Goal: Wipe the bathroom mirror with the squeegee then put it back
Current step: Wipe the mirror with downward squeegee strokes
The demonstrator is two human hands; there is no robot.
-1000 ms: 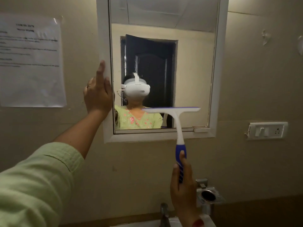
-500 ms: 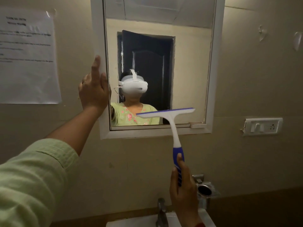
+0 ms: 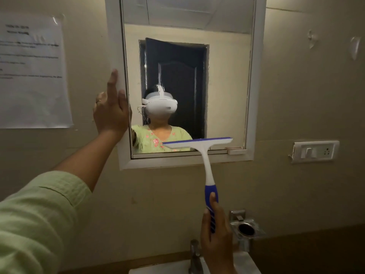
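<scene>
Fingers (image 3: 212,202) of right hand (image 3: 215,234) around one squeegee (image 3: 205,153); left hand (image 3: 110,111) flat, one mirror (image 3: 187,76).

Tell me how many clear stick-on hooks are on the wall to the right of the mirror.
2. One clear hook sits just right of the mirror frame near the top; the other hook is farther right by the picture's edge. More may lie outside the view.
</scene>
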